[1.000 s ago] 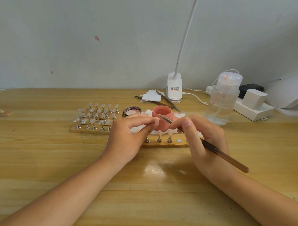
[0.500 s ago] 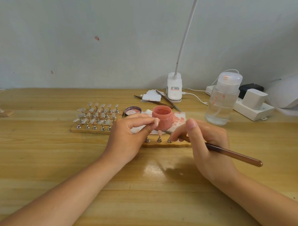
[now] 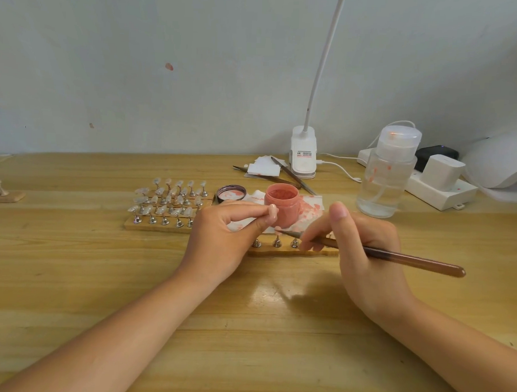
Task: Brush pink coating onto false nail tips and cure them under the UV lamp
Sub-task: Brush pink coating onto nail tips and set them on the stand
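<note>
Pinching a nail tip (image 3: 273, 213), left grip (image 3: 220, 238) meets the right-gripped (image 3: 364, 259) brush (image 3: 396, 256).

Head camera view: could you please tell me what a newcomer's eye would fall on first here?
Probably the two hands at the centre: the left hand pinches a small nail tip while the right hand holds a brown brush pointing at it. Just behind them stands an open pink jar on a stained tissue. To the left, rows of clear nail tips sit on metal stands.
</note>
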Demonstrator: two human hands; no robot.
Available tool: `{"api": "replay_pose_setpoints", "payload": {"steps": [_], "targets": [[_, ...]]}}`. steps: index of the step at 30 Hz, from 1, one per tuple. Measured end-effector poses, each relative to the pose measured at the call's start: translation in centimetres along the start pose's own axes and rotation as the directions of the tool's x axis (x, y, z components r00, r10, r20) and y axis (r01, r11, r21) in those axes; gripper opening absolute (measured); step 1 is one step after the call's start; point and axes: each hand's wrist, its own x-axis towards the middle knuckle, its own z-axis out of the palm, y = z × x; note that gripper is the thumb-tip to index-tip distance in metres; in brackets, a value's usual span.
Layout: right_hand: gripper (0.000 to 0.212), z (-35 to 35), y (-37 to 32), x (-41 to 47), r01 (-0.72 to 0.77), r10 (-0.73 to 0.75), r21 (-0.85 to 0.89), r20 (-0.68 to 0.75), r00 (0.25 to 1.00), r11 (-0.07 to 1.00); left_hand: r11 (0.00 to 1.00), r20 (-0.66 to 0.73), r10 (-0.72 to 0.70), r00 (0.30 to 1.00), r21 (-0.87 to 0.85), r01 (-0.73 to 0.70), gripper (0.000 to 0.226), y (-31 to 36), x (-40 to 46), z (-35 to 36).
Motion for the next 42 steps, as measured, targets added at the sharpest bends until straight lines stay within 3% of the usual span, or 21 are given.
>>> {"api": "replay_pose_setpoints", "payload": {"steps": [8,13,17,21,25,30,34,39,42], "targets": [[0.048,0.01,0.13,0.08,-0.017,0.017,-0.023,0.014,1.0,1.0,0.999,-0.008,0.019,1.0,0.036,-0.018,0.017,-0.43,0.01,0.03],[0.04,0.23,-0.06,0.35,0.063,-0.061,-0.147,0.02,0.998,0.987,0.998,-0.011,-0.003,1.0,0.061,0.003,0.02,-0.46,0.05,0.06],[0.048,-0.02,-0.03,0.11,0.05,-0.05,-0.098,0.011,0.999,0.994,0.998,-0.022,-0.032,0.999,0.055,0.033,0.023,-0.2,-0.01,0.04],[0.037,0.22,-0.09,0.36,0.131,-0.13,-0.209,0.018,0.991,0.969,0.996,-0.016,-0.04,0.999,0.075,0.041,0.019,-0.1,0.01,0.07],[0.052,-0.05,0.19,0.19,0.119,-0.115,-0.164,0.032,0.993,0.979,0.995,-0.027,-0.043,0.999,0.091,0.045,0.023,0.06,-0.09,0.06],[0.027,0.22,-0.04,0.59,0.208,-0.198,-0.257,0.063,0.978,0.944,0.993,-0.027,-0.063,0.998,0.101,0.066,0.022,0.04,-0.11,0.04],[0.042,-0.04,0.34,0.39,0.201,-0.199,-0.23,0.031,0.979,0.952,0.989,-0.025,-0.064,0.998,0.132,0.067,0.024,0.05,-0.12,0.01],[0.034,0.08,0.42,0.51,0.233,-0.224,-0.292,0.067,0.972,0.927,0.989,-0.017,-0.073,0.997,0.131,0.075,0.023,0.21,-0.15,-0.03],[0.051,-0.12,0.52,0.44,0.229,-0.227,-0.26,0.038,0.973,0.938,0.988,-0.018,-0.077,0.997,0.135,0.079,0.024,0.34,-0.17,-0.03]]}}
